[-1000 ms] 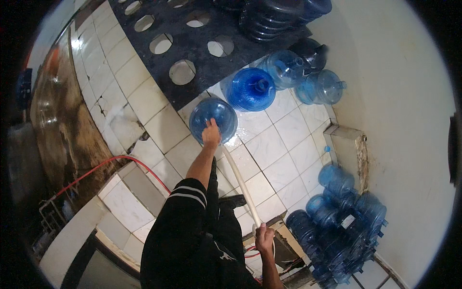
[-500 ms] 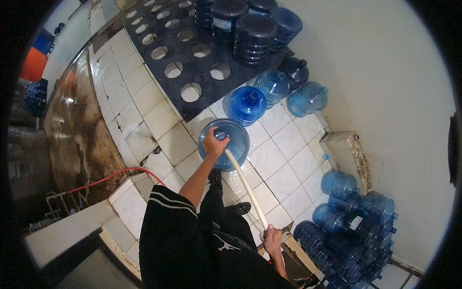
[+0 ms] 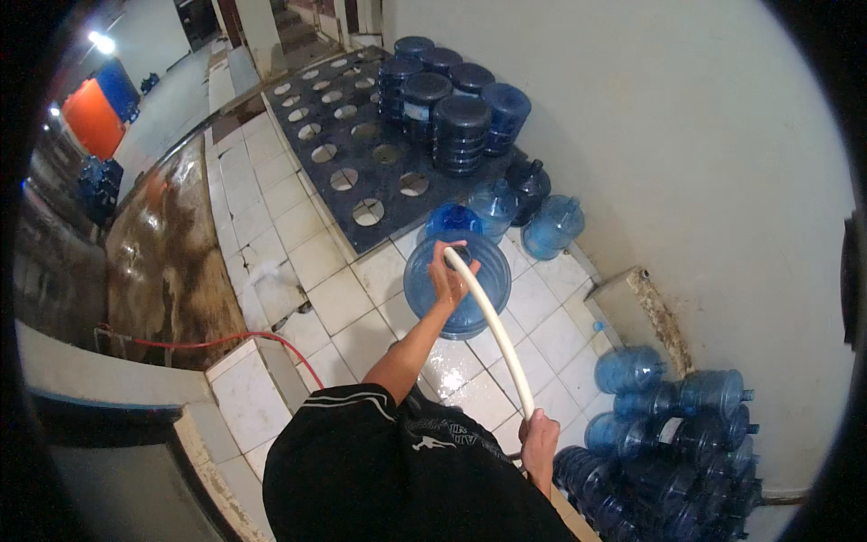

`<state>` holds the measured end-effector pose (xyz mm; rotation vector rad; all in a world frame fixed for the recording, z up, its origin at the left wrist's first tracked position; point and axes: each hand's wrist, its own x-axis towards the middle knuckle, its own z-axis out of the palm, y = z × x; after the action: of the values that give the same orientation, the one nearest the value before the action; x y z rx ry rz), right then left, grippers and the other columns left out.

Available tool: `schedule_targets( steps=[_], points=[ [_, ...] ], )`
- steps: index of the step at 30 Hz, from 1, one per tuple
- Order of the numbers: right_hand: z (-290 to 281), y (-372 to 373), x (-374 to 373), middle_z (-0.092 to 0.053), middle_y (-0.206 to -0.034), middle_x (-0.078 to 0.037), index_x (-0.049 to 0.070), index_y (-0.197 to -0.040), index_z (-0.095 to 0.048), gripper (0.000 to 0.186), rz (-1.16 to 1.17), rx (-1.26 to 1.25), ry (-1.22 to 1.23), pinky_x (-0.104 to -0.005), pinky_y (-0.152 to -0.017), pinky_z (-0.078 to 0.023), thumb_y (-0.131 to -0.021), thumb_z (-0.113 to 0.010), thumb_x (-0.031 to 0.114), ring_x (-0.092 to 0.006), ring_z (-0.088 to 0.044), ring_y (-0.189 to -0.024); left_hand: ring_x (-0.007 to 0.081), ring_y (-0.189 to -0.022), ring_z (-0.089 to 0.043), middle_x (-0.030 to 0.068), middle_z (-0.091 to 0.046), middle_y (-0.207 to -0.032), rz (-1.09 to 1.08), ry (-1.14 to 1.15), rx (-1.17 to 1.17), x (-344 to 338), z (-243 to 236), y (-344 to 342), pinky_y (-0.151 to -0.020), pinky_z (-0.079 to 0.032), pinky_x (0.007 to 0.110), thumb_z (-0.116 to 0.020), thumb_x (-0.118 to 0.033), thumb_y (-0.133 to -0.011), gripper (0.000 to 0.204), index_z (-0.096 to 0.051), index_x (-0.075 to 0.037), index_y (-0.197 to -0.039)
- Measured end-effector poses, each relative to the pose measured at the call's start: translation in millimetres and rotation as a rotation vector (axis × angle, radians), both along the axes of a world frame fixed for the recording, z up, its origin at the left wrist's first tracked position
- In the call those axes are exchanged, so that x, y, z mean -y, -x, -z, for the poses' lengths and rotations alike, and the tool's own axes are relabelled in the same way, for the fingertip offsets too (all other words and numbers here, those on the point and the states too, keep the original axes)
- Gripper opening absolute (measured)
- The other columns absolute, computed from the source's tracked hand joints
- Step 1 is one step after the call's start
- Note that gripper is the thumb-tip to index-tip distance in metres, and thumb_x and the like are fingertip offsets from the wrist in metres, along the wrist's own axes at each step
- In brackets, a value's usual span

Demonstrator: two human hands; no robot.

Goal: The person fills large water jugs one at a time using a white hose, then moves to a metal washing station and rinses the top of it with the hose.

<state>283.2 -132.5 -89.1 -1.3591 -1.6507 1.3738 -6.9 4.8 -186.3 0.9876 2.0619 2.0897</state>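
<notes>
My left hand [image 3: 452, 280] grips the neck of a translucent light-blue water jug [image 3: 474, 307] in front of me. The tip of a cream hose [image 3: 506, 343] is at the jug's mouth, beside my left fingers. My right hand [image 3: 540, 434] is closed around the hose lower down at the right. Behind the held jug, a brighter blue jug [image 3: 450, 217], partly hidden, stands with other jugs [image 3: 551, 235] at the edge of a dark perforated mat [image 3: 343, 199]. Water glistens on the tiles below.
Stacked blue jugs [image 3: 632, 370] lie at the lower right beside a wall ledge [image 3: 632, 289]. Dark jugs [image 3: 461, 135] stand on the mat's far part. A red hose [image 3: 208, 341] crosses left by a step [image 3: 239, 388] and wet stained floor [image 3: 163, 235]. An orange tank [image 3: 95, 117] is far left.
The hose end has moved up from beside the jug to its mouth. My left hand and its jug sit higher relative to the jugs behind. The camera view has tilted toward the far area.
</notes>
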Motion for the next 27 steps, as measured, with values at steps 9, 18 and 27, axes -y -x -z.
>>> schedule_targets(
  steps=[9,18,27],
  points=[
    [-13,-59,-1,-0.036,-0.047,0.001,0.001,-0.054,-0.039,0.047,0.136,-0.074,-0.102,-0.0288,-0.042,-0.025,-0.095,-0.038,0.025,-0.0085,-0.032,-0.045,0.0233,-0.063,-0.062,0.0098,-0.061,-0.067,0.135,-0.020,-0.153,13,-38,-51,-0.059,-0.048,0.033,-0.076,-0.016,-0.056,0.038,-0.052,-0.004,-0.083],
    [-10,-58,28,-0.038,-0.044,-0.005,-0.002,-0.052,-0.042,0.050,0.135,-0.008,-0.178,-0.0332,-0.042,-0.029,-0.094,-0.039,0.025,-0.0130,-0.034,-0.041,0.0174,-0.068,-0.056,0.0063,-0.061,-0.073,0.066,-0.077,-0.047,-17,-23,-36,-0.068,-0.046,0.030,-0.077,-0.018,-0.058,0.034,-0.060,-0.004,-0.083],
    [25,-67,58,-0.037,-0.045,-0.001,0.004,-0.053,-0.042,0.050,0.651,-0.071,-0.075,-0.0284,-0.038,-0.027,-0.094,-0.036,0.032,-0.0107,-0.037,-0.040,0.0163,-0.076,-0.053,0.0073,-0.059,-0.075,-0.164,-0.252,0.638,8,-88,44,-0.077,-0.040,0.028,-0.069,-0.010,-0.060,0.044,-0.053,0.006,-0.097]
  ],
)
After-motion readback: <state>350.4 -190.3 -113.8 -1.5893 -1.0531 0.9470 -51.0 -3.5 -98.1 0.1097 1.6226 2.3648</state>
